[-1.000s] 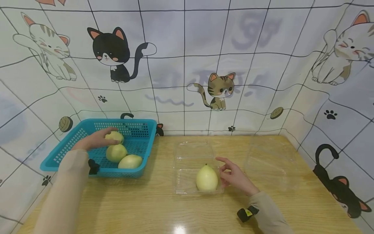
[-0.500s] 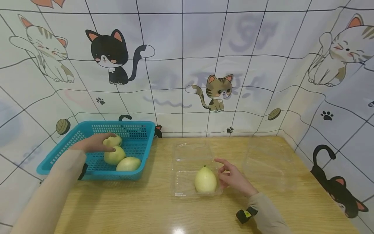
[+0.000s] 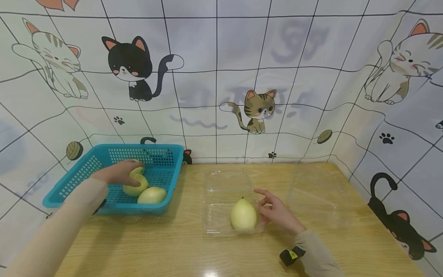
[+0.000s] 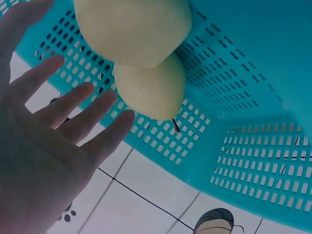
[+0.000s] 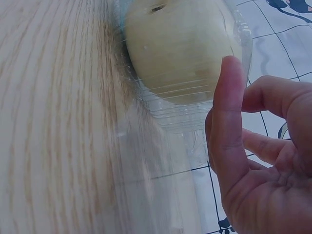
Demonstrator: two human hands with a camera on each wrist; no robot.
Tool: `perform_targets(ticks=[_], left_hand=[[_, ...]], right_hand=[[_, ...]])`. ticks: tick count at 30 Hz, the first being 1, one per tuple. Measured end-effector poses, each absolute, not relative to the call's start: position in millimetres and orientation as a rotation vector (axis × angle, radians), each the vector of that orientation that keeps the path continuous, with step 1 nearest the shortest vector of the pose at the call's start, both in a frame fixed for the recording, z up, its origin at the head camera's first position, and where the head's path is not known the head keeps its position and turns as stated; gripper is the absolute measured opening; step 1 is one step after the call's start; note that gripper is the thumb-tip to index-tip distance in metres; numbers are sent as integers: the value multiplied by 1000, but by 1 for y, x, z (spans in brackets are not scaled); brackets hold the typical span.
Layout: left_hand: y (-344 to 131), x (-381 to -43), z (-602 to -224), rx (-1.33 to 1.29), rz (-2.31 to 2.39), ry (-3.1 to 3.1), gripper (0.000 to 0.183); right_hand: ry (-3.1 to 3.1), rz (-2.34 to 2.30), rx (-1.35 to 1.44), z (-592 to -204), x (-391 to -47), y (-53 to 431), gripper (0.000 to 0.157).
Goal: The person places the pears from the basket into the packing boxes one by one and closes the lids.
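My left hand point(image 3: 117, 173) reaches into the blue plastic basket point(image 3: 169, 209), over its pears. Under its fingers show a back pear point(image 3: 138, 170), mostly covered, and a middle pear point(image 3: 130, 190); a front pear point(image 3: 153, 195) lies beside them. In the left wrist view the fingers point(image 4: 105, 105) are spread, with a gap to the nearest pear point(image 4: 151, 87). At centre, a clear plastic box point(image 3: 216, 219) holds one pear point(image 3: 243, 215), stem up. My right hand point(image 3: 278, 213) rests at the box's right side, index finger extended, fingertips at the clear wall point(image 5: 180, 112).
A second clear plastic container point(image 3: 318, 196) stands on the wooden table point(image 3: 166, 246) to the right, faint against the wood. Behind and at both sides hangs a white cloth with printed cats point(image 3: 130, 63). The basket's far rim is close to it.
My left hand has come down and forward over the back pear, covering more of it. The right hand and the box have stayed in place. The head view has shifted slightly.
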State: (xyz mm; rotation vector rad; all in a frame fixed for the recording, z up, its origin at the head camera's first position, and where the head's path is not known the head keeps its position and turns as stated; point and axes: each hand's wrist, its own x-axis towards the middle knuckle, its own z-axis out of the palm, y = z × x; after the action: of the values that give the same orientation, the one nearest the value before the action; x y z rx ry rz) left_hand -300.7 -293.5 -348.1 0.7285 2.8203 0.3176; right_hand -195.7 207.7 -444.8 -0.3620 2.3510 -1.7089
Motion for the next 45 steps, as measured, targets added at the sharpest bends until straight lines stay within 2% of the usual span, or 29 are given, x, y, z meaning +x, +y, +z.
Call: perform_targets(ticks=[13, 28, 39, 45], left_hand=[[-288, -300, -362, 861, 32, 2828, 63], [-304, -300, -380, 1075, -150, 2877, 77], [-301, -306, -385, 1036, -121, 2838, 62], [-300, -309, -386, 990, -80, 2823, 62]], right_hand=[[2346, -1709, -363, -446, -196, 208, 56], [2348, -1704, -354, -447, -196, 207, 58], [2351, -1699, -374, -450, -197, 208, 58], [2346, -1720, -382, -447, -197, 209, 59]])
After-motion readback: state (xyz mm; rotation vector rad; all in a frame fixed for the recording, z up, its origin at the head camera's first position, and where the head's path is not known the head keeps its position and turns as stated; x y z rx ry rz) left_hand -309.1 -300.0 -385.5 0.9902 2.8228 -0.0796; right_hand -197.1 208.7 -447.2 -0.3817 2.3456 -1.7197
